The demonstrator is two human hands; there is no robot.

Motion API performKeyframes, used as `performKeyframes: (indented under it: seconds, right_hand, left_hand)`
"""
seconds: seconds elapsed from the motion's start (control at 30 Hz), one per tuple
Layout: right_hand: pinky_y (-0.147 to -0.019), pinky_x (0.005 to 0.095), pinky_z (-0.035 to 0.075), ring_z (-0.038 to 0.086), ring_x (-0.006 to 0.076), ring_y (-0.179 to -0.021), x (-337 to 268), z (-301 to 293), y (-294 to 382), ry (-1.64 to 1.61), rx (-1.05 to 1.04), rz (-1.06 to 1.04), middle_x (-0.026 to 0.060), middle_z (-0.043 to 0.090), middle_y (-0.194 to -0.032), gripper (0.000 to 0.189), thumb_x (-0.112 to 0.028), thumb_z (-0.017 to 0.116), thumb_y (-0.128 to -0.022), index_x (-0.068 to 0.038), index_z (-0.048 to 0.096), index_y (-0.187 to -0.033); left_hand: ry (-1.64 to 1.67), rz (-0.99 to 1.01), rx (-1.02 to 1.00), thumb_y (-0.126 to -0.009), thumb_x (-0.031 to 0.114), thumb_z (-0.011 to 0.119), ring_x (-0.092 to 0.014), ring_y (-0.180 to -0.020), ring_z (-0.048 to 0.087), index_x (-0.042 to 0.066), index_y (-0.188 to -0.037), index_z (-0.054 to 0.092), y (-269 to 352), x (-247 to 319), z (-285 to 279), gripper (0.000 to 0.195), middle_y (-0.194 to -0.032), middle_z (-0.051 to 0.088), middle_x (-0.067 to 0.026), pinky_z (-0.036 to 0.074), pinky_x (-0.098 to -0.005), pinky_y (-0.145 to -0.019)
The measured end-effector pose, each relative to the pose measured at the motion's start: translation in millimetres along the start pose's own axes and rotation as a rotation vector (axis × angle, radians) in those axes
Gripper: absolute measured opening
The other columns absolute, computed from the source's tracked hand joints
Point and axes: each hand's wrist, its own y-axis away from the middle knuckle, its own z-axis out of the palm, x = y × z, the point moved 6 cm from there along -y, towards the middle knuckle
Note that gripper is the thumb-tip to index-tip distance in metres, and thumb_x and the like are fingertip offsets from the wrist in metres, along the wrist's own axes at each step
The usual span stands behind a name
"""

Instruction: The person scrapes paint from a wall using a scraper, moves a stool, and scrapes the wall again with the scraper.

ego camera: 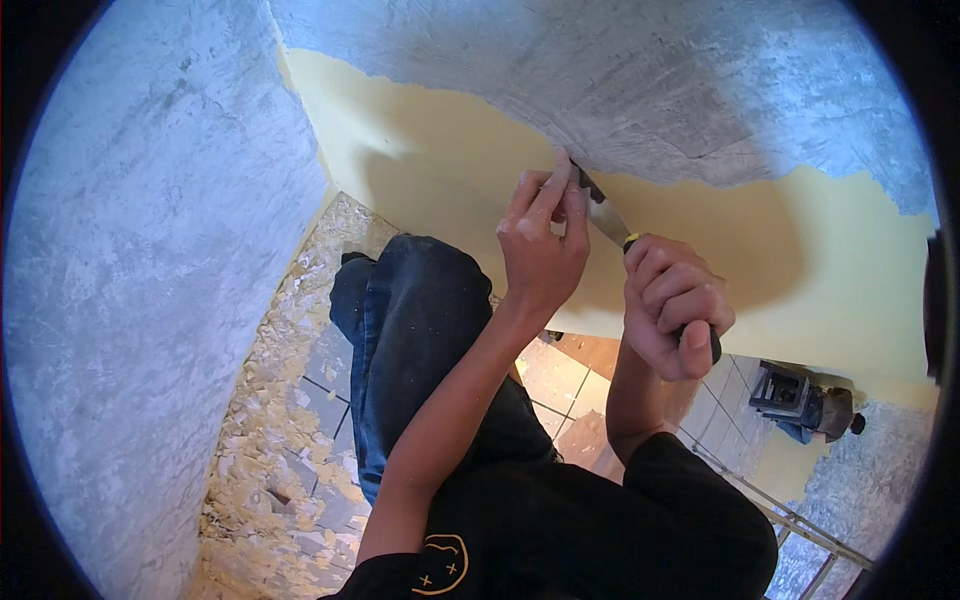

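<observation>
My right hand [679, 300] is wrapped around the black and yellow handle [632, 241] of a scraper. Its metal blade [609, 217], dark-stained near the tip, meets the wall where yellow paint [457, 142] borders bare grey plaster [637, 82]. Beside the blade's tip is my left hand [544, 240], its index finger stretched to that border and the other fingers bent. The left fingers overlap the blade's edge; whether they pinch anything is hidden. Both hands cast shadows on the paint.
Paint flakes [262, 405] litter the tiled floor along the left grey wall [157, 247]. My bent knee [427, 300] is close to the painted wall. A ladder [802, 529] stands at lower right. Farther off are a dark stool [780, 390] and another person [832, 416].
</observation>
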Motion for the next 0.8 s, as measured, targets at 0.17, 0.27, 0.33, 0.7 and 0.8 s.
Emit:
performKeyframes:
  seconds: [0.17, 0.27, 0.33, 0.7, 0.8]
  right_hand:
    - [-0.041, 0.0317, 0.029, 0.033, 0.0163, -0.039, -5.2, 3.6, 1.4, 0.047, -0.02, -0.014, 0.0026, 0.038, -0.049, 0.05, -0.033, 0.059, -0.095, -0.005, 0.04, -0.059]
    - [-0.042, 0.0327, 0.027, 0.032, 0.0158, -0.04, -5.0, 3.8, 2.8, 0.032, -0.018, -0.006, 0.0036, 0.037, -0.05, 0.045, -0.031, 0.057, -0.094, -0.006, 0.04, -0.06]
    - [-0.044, 0.0339, 0.025, 0.031, 0.0153, -0.042, -4.9, 7.5, 3.3, 0.017, -0.055, -0.022, 0.0048, 0.037, -0.051, 0.038, -0.026, 0.053, -0.092, -0.006, 0.04, -0.062]
    - [-0.042, 0.0324, 0.032, 0.035, 0.0171, -0.04, 3.4, -2.2, 5.2, 0.001, 0.03, 0.03, 0.0032, 0.039, -0.049, 0.051, -0.035, 0.06, -0.095, -0.004, 0.041, -0.06]
    - [-0.042, 0.0319, 0.032, 0.035, 0.0171, -0.04, -4.9, 4.4, 3.8, 0.065, -0.011, 0.012, 0.0037, 0.039, -0.05, 0.048, -0.031, 0.06, -0.094, -0.004, 0.041, -0.06]
  left_hand:
    - [-0.014, 0.027, 0.042, -0.089, -0.003, 0.062, -0.014, -0.068, 0.065, 0.002, -0.112, 0.073, -4.5, -1.2, -4.3, 0.025, -0.083, 0.065, -0.0087, 0.054, -0.0268, -0.06]
    - [0.079, -0.162, 0.06, -0.091, 0.001, 0.064, -0.014, -0.071, 0.067, 0.002, -0.111, 0.073, -11.9, -19.1, -11.3, 0.022, -0.086, 0.067, -0.0078, 0.056, -0.0267, -0.06]
    - [0.157, -0.262, 0.074, -0.092, 0.004, 0.065, -0.015, -0.072, 0.067, 0.001, -0.111, 0.072, -14.6, -24.6, -12.5, 0.021, -0.087, 0.067, -0.0078, 0.058, -0.0274, -0.061]
    - [0.369, -0.491, 0.0, -0.091, 0.011, 0.071, -0.016, -0.092, 0.066, -0.004, -0.107, 0.064, -18.2, -49.4, -8.0, 0.023, -0.1, 0.066, -0.0108, 0.062, -0.0302, -0.065]
    - [0.298, -0.477, -0.004, -0.091, 0.011, 0.071, -0.016, -0.09, 0.066, -0.003, -0.106, 0.064, -20.0, -49.6, -9.9, 0.022, -0.099, 0.065, -0.0103, 0.062, -0.0301, -0.065]
